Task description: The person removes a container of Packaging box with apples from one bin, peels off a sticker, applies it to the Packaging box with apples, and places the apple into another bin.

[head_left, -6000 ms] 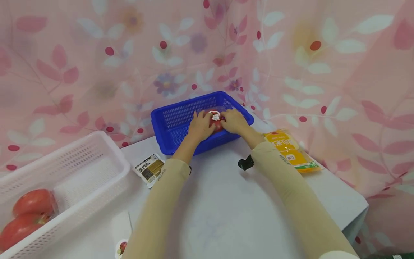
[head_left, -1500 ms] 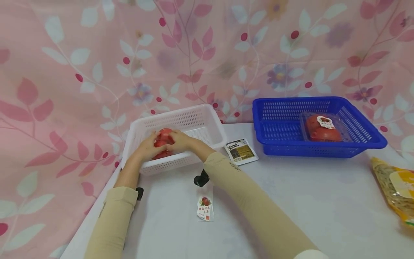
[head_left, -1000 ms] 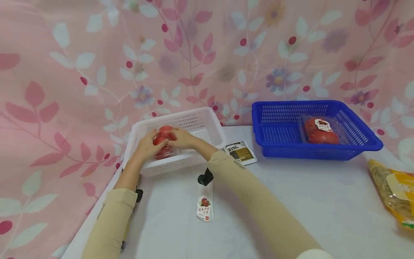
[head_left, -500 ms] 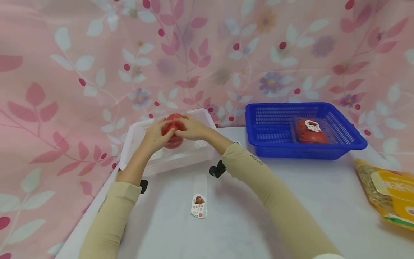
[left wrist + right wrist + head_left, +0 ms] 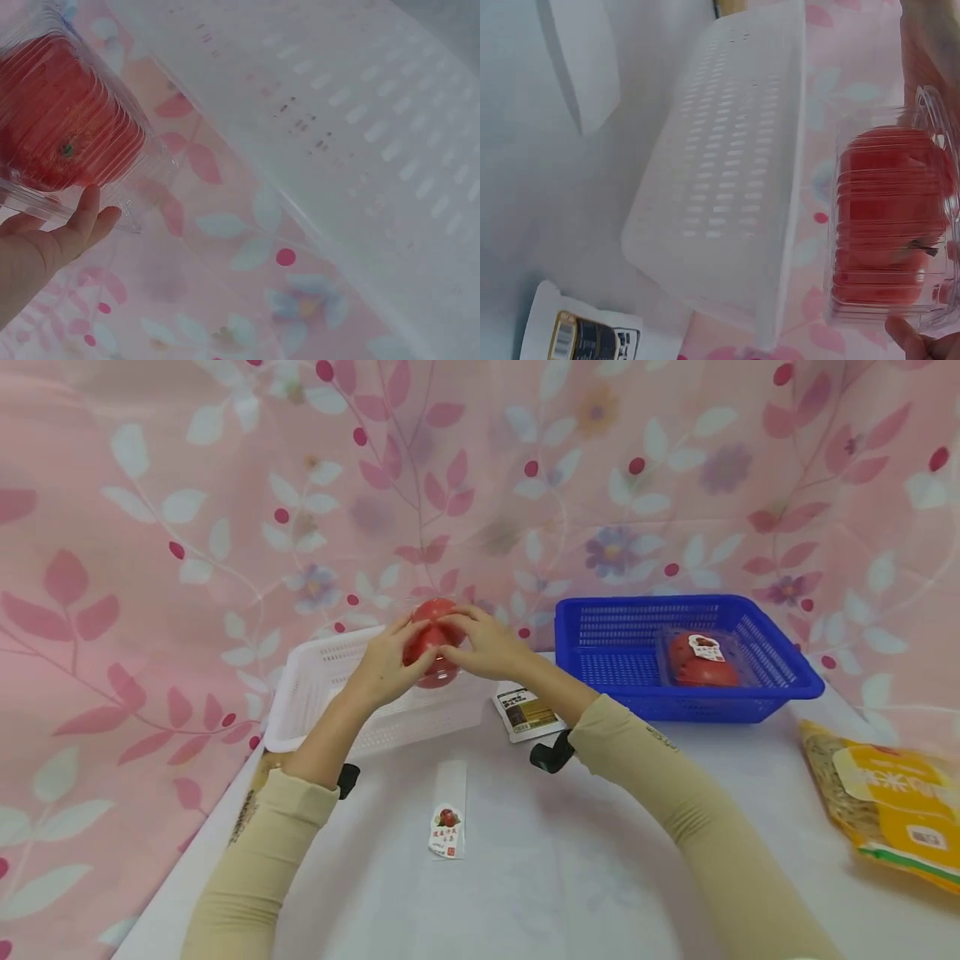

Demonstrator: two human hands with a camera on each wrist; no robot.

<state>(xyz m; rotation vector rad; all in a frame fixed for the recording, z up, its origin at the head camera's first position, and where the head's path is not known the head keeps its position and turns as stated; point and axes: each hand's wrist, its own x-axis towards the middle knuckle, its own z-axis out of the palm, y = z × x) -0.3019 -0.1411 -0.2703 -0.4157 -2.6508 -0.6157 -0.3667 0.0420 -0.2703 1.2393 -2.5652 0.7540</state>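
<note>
A clear plastic box of red tomatoes (image 5: 437,609) is held up over the white basket (image 5: 306,687), above its rim. My left hand (image 5: 381,667) grips the box's left side, and its fingers show at the lower edge in the left wrist view. From the right, my right hand (image 5: 491,647) holds the other side. Ridged clear walls of the box (image 5: 889,217) show in the right wrist view, with a green stem end behind them. In the blue basket (image 5: 697,703) sits a second box of tomatoes (image 5: 708,672), with a printed sticker on its lid.
A sticker on a clear strip (image 5: 447,827) lies on the white table in front of the white basket. A small white packet (image 5: 525,714) is between the baskets. At the right lies a yellow bag (image 5: 892,793). A floral curtain (image 5: 480,485) hangs behind.
Both hands moved from the blue basket to the white one and took hold of the tomato box there. They lifted it out and carried it up and rightward. The blue basket's box stayed.
</note>
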